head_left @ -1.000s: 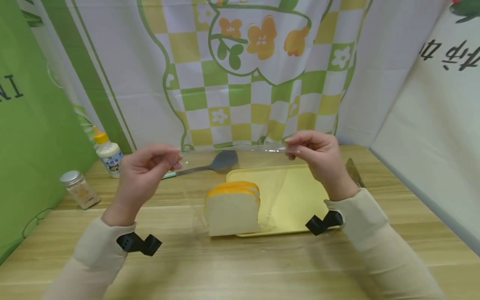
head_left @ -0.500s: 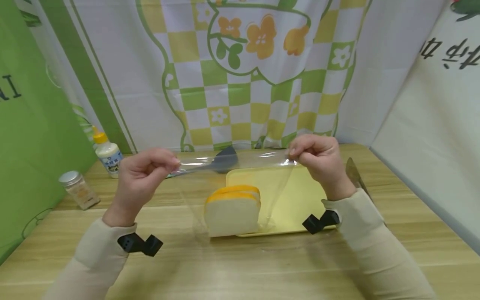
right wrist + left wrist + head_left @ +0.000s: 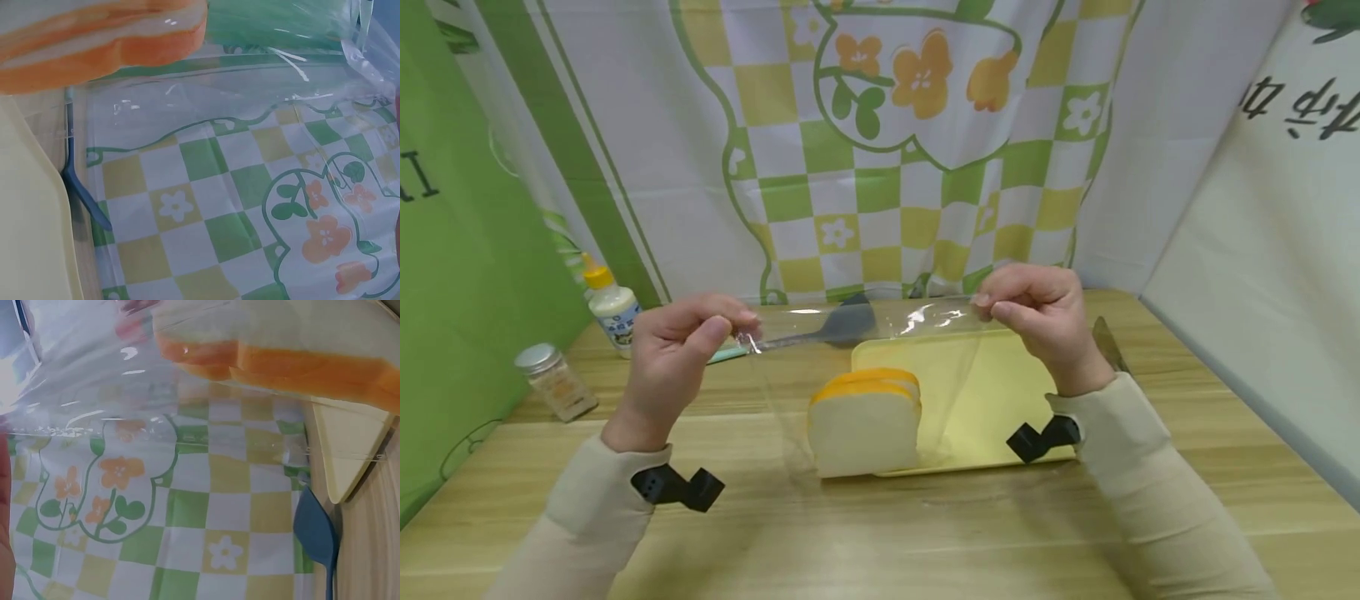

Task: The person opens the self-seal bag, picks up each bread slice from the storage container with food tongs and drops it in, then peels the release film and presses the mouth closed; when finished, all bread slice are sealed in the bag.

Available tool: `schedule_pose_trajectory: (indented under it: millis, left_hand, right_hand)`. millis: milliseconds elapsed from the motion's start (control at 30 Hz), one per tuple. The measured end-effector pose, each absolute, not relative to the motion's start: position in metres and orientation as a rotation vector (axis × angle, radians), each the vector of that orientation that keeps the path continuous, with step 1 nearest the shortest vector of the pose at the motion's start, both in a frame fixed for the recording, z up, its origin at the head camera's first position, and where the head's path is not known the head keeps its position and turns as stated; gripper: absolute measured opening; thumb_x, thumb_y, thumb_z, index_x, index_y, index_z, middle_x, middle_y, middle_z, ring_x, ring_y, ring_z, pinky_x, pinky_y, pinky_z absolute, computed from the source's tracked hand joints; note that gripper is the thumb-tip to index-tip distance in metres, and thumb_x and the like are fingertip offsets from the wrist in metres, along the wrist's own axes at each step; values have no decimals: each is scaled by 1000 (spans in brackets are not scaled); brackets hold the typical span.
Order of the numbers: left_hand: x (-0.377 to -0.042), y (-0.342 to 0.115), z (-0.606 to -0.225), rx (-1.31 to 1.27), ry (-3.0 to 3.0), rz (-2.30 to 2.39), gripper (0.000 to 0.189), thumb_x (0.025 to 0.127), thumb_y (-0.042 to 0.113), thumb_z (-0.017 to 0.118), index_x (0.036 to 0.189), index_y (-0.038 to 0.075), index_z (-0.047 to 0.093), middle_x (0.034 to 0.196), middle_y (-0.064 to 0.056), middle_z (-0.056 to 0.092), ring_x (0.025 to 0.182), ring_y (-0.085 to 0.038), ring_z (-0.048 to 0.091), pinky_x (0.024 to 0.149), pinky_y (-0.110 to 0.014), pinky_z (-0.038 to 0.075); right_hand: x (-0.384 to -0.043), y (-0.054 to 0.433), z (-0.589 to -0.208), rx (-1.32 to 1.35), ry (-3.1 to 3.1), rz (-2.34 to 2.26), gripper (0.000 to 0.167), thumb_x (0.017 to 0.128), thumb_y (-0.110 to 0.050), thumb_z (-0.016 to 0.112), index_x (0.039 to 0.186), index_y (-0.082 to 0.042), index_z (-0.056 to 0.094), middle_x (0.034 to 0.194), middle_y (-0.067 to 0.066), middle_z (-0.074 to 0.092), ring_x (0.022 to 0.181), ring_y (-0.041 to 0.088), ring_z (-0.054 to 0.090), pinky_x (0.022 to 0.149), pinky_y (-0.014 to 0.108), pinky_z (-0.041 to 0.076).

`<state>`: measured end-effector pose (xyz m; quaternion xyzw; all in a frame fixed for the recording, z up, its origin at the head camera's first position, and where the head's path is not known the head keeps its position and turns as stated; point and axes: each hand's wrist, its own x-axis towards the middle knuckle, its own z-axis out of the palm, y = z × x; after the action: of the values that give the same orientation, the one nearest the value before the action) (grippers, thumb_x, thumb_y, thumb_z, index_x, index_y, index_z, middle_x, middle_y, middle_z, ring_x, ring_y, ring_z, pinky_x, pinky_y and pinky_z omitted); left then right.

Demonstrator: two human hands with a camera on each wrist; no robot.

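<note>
Bread slices (image 3: 865,433) stand upright inside a clear plastic bag (image 3: 936,321), white with orange crust along the top. My left hand (image 3: 673,362) pinches the bag's upper left corner between thumb and curled fingers. At the upper right corner, my right hand (image 3: 1037,321) pinches the film the same way. The bag's top edge stretches between both hands. Through the film in the left wrist view, the bread's crust (image 3: 312,372) shows close up; the right wrist view also has the bread (image 3: 156,47). The bread's base is near the table, though whether it touches is unclear.
Behind and right of the bread lies a yellow tray (image 3: 1007,400). A grey spatula (image 3: 850,321) with a mint handle lies at the back. On the left are a yellow-capped squeeze bottle (image 3: 615,312) and a jar (image 3: 559,387). A metal blade (image 3: 1107,343) lies beyond the right wrist.
The bag's top edge, thin and hard to see a second ago, now shows as a broader glossy band. The left thumb has lifted slightly; the bread stays in nearly the same place.
</note>
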<state>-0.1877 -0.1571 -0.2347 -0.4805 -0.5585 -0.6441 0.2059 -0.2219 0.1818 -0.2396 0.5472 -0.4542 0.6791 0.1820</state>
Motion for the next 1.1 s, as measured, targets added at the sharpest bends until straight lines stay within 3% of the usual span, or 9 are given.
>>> schedule_pose_trajectory:
  millis: [167,500,667,933,1100]
  left_hand:
    - [-185,-154,-230,-1202,-1664,-1745,10,85,-1,63,87,4,71,84,-4,69,76,-14,64,66,-21,52]
    - [-187,-154,-232,-1119,-1710,-1717,16,78,-5,69,89,6,73,86,-1,69,70,-9,62,56,-16,48]
    - [-189,-155,-233,-1147,-1684,-1753,20,77,-12,67,89,3,72,87,-3,69,74,-10,62,58,-17,49]
    - [-193,-153,-235,-1289,-1583,-1674,10,79,-3,69,89,-4,70,88,-8,69,82,-15,63,68,-20,51]
    - [-193,-154,-235,-1270,-1526,-1586,9,78,-10,67,87,-8,69,88,-10,69,82,-16,63,70,-20,50]
  right_hand:
    - [-220,182,-238,1486,-1315,1927,3,79,4,68,79,2,70,78,10,68,71,16,60,61,22,50]
    - [-220,185,-236,1470,-1404,1878,3,78,4,70,77,1,70,81,8,69,73,16,62,59,21,51]
    - [-219,188,-235,1454,-1471,1836,8,77,12,66,75,4,68,81,7,69,73,14,62,55,20,48]
    - [-219,192,-232,1435,-1541,1739,20,71,23,55,71,7,65,79,5,69,70,15,60,53,19,46]
    - [-218,189,-229,1419,-1557,1737,23,70,26,51,71,7,65,78,6,68,68,16,59,52,20,45]
